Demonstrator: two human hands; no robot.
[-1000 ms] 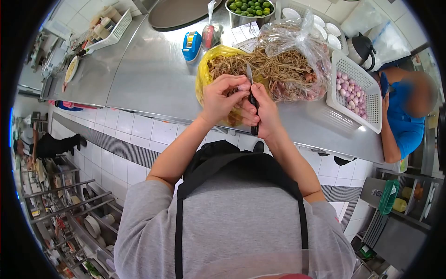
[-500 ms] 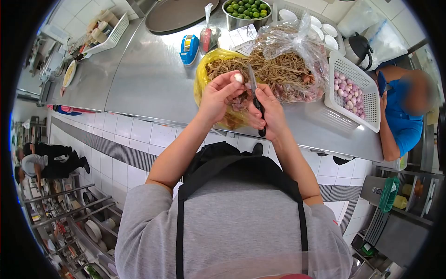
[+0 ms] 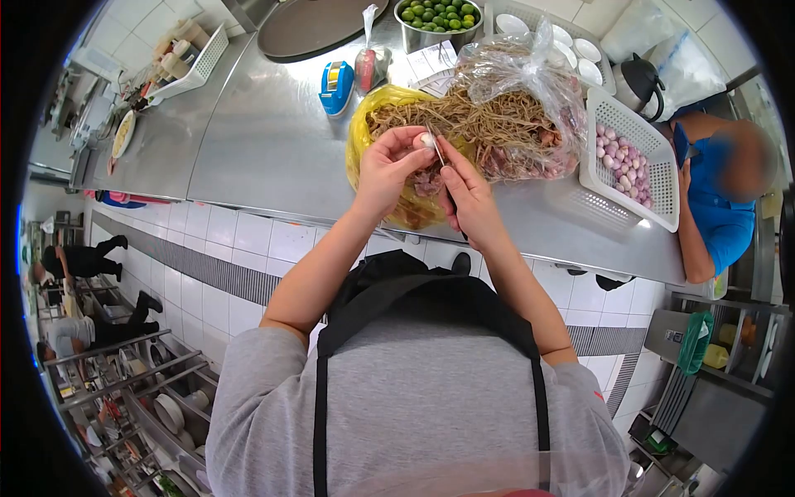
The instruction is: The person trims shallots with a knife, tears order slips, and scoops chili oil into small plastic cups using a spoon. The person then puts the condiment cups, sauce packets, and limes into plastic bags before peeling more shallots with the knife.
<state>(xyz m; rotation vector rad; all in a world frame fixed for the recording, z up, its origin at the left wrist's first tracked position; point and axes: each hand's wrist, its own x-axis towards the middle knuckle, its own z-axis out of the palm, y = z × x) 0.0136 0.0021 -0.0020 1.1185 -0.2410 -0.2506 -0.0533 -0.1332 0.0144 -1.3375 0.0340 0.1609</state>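
My left hand pinches a small pale shallot between thumb and fingertips. In my right hand is a knife with a dark handle, its blade up against the shallot's right side. Both hands are above an open yellow plastic bag, where dry brown stalks and reddish bulbs lie. A clear plastic bag with more stalks and bulbs rests just behind and to the right. Farther right, a white perforated basket contains several pinkish shallots.
On the steel counter are a blue tape dispenser, a small tied bag, a round tray and a metal pot of limes. A person in blue leans at the right end. Two people are at far left.
My right hand has shifted up and left, bringing the knife blade from apart to against the shallot. My left hand stays nearly still. At far left, the people have moved.
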